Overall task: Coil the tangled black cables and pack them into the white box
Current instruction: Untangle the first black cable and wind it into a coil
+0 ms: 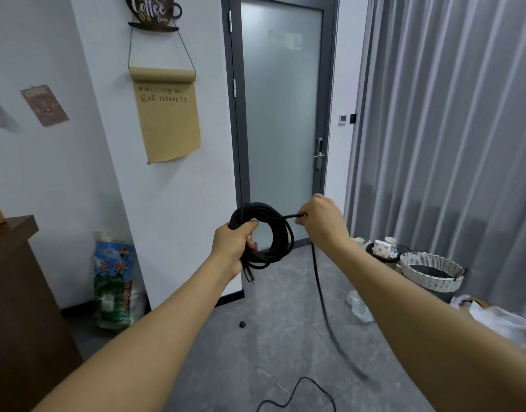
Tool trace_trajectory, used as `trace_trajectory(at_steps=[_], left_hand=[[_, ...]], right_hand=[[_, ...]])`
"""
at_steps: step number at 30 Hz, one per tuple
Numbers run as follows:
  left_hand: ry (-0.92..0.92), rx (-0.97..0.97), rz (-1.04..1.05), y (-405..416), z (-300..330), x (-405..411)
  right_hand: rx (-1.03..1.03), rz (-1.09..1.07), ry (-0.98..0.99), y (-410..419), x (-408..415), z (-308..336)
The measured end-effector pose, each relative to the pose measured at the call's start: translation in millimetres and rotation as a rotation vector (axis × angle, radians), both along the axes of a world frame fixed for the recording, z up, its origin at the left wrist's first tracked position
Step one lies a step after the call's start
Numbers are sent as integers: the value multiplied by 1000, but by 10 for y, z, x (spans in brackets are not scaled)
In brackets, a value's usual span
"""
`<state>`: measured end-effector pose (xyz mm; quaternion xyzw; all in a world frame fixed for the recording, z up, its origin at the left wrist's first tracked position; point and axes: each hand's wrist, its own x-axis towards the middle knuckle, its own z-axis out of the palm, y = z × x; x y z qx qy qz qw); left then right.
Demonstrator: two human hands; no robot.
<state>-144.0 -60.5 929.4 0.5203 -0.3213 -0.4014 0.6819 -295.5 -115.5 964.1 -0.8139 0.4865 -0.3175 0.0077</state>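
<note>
Black cable coil is hanging in front of me at chest height, out from the frosted glass door. I'm clamping it with my left hand, fingers curled round the bundled turns on the coil's left side, a connector end poking out just below that fist. My right hand is pinching the free strand right where it's leaving the top of the coil. From there the strand is dropping to the grey floor and trailing off behind my right forearm; more slack is looping at the bottom edge of view.

Handling read: cable is looking light, flexible, with some spring, so turns will probably be wanting to pop open if the left grip is easing off. Jacket looks matte, likely not slippery. Best hold, I'm judging: keep all turns bunched in one fist, feed new loops with a fingertip pinch close to the coil.

White box isn't showing in this view.
</note>
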Motion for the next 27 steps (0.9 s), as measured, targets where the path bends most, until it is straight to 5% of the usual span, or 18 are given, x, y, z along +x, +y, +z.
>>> trace_trajectory(at_steps=[7,13,17,27], left_hand=[[269,-100,-117,55,17,-40],[298,-143,-67,22,51,-53],[221,-158,-27,-36,95,-113],[-137,-131,182,-148,91,-142]], right_hand=[[354,165,-298,71,66,-192],[930,465,-975,200,-9,-16],[878,430,-909,184,54,-68],[864,490,-1222,178,231,-131]])
